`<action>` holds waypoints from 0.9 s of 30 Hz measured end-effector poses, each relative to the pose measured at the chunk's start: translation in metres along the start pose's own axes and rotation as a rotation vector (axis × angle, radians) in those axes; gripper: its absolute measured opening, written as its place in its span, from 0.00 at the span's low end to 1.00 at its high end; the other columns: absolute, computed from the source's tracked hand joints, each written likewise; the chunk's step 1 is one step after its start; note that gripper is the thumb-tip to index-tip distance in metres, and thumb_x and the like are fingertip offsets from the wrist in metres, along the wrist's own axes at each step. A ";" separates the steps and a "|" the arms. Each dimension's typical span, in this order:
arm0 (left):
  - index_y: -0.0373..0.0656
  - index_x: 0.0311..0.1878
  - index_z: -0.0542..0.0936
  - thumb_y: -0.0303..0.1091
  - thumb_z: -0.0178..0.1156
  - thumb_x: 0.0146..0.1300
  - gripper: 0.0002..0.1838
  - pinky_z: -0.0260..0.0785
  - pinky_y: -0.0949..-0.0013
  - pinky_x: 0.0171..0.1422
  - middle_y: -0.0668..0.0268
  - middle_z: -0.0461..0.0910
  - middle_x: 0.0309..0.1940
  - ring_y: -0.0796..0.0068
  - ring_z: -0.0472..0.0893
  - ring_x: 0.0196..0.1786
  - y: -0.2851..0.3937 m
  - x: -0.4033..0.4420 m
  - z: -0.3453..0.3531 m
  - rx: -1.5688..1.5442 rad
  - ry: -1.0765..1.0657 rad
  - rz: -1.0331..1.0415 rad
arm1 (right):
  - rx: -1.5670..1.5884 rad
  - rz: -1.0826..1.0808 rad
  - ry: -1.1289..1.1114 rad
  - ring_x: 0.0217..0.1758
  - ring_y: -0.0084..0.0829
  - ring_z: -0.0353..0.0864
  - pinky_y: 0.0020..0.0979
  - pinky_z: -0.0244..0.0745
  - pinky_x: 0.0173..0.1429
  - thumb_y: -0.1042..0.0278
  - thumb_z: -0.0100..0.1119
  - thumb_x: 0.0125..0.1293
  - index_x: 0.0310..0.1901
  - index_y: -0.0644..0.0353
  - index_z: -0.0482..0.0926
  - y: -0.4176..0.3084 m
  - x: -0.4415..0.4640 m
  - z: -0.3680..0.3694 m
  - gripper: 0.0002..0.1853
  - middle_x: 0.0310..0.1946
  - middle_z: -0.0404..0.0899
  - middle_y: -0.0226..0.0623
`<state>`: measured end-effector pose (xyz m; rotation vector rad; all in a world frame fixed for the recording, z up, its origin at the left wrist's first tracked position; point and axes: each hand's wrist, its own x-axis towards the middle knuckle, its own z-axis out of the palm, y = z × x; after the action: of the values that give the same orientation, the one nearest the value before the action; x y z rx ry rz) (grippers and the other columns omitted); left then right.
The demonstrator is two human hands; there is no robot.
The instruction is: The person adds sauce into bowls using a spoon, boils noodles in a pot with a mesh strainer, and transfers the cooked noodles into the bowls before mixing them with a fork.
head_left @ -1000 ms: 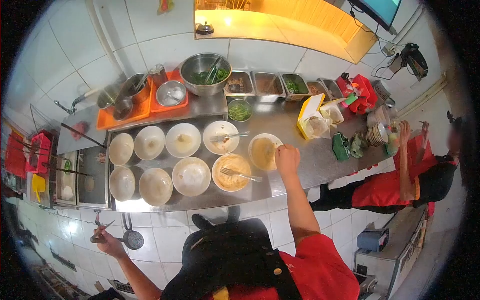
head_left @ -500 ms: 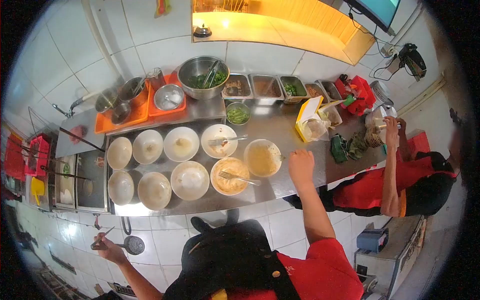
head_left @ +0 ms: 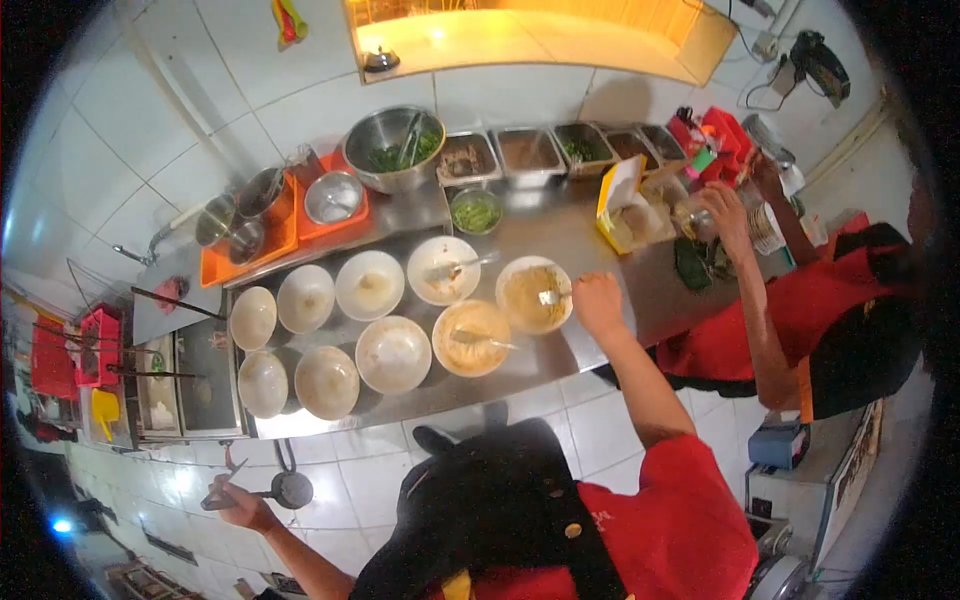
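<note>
My right hand (head_left: 597,303) is closed around a metal fork (head_left: 550,297), its head bright with glare, over a white bowl (head_left: 537,268) with a yellow-brown paste inside. Left of it stand a bowl with orange sauce (head_left: 473,372) and one with brown bits (head_left: 418,256), each with a utensil lying in it. Low at the left, away from the counter, my left hand (head_left: 243,507) is closed on a grey metal tool (head_left: 214,494) of a kind I cannot make out. A dark round-headed utensil (head_left: 292,489) appears beside that hand.
Several bowls (head_left: 393,355) stand in two rows on the steel counter (head_left: 570,225). Behind are a bowl of greens (head_left: 385,182), ingredient trays (head_left: 530,150) and a yellow box (head_left: 622,238). A co-worker's hand (head_left: 722,212) reaches in from the right near dark green bundles (head_left: 692,262).
My right hand has come to the bowl of yellow-brown paste, and the fork now shows in it. The view has shifted. The co-worker's hand has moved left, towards the yellow box.
</note>
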<state>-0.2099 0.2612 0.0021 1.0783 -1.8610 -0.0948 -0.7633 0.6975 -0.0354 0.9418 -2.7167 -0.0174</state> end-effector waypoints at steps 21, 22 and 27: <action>0.31 0.43 0.75 0.31 0.48 0.74 0.11 0.69 0.54 0.54 0.52 0.79 0.41 0.57 0.77 0.45 0.033 -0.022 0.017 -0.157 0.022 -0.017 | 0.699 0.356 0.008 0.46 0.59 0.81 0.53 0.75 0.53 0.66 0.54 0.66 0.52 0.64 0.76 0.002 -0.019 0.055 0.16 0.41 0.82 0.56; 0.32 0.44 0.76 0.29 0.49 0.73 0.10 0.69 0.54 0.54 0.52 0.79 0.39 0.58 0.77 0.45 0.045 -0.021 0.012 -0.080 -0.021 -0.022 | 0.710 0.333 -0.002 0.46 0.59 0.81 0.53 0.75 0.53 0.66 0.54 0.66 0.52 0.64 0.76 0.008 -0.018 0.056 0.16 0.41 0.82 0.56; 0.34 0.48 0.78 0.27 0.53 0.70 0.09 0.71 0.56 0.59 0.52 0.83 0.45 0.57 0.82 0.50 0.007 -0.041 0.012 -0.101 0.021 -0.038 | 0.457 0.299 -0.526 0.52 0.55 0.81 0.51 0.76 0.54 0.59 0.50 0.69 0.45 0.61 0.82 0.033 0.012 0.058 0.16 0.46 0.82 0.55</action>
<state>-0.2169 0.2898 -0.0295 1.0408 -1.7980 -0.1968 -0.8074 0.7119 -0.0853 0.6924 -3.4163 0.5002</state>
